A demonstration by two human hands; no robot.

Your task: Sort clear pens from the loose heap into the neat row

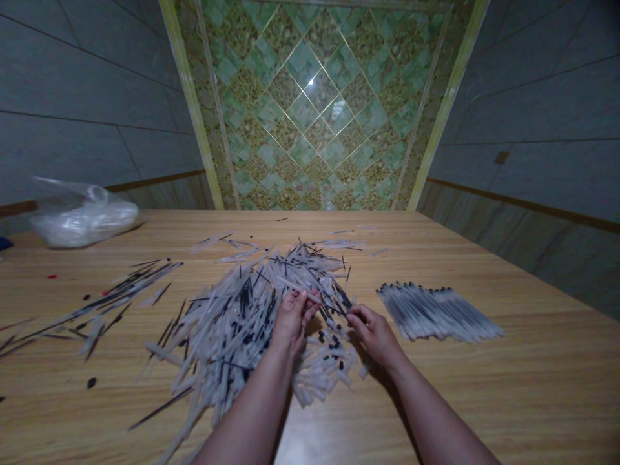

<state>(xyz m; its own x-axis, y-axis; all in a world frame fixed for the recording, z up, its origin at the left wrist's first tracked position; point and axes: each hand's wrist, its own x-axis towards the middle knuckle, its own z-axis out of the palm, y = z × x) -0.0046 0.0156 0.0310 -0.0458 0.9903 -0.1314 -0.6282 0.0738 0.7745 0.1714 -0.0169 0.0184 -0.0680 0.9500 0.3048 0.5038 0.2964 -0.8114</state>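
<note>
My left hand [292,321] is closed, with thumb and fingers pinching a translucent pen barrel [290,285] above the pile. To its right, my right hand [372,330] is pinched at the tip of a thin black pen refill [341,298], beside the pile's right edge. Around and under the left hand spreads a heap of translucent barrels [217,342] mixed with black refills. Small black plugs [331,345] and short clear pen caps [317,374] lie between my two forearms. Further right, a neat row of pens [438,313] with black ends lies side by side.
A clear plastic bag [87,216] with pale contents stands at the far left of the wooden table [533,387]. Loose black refills [121,284] and scattered plugs lie on the left side. A tiled wall [314,129] rises behind the table.
</note>
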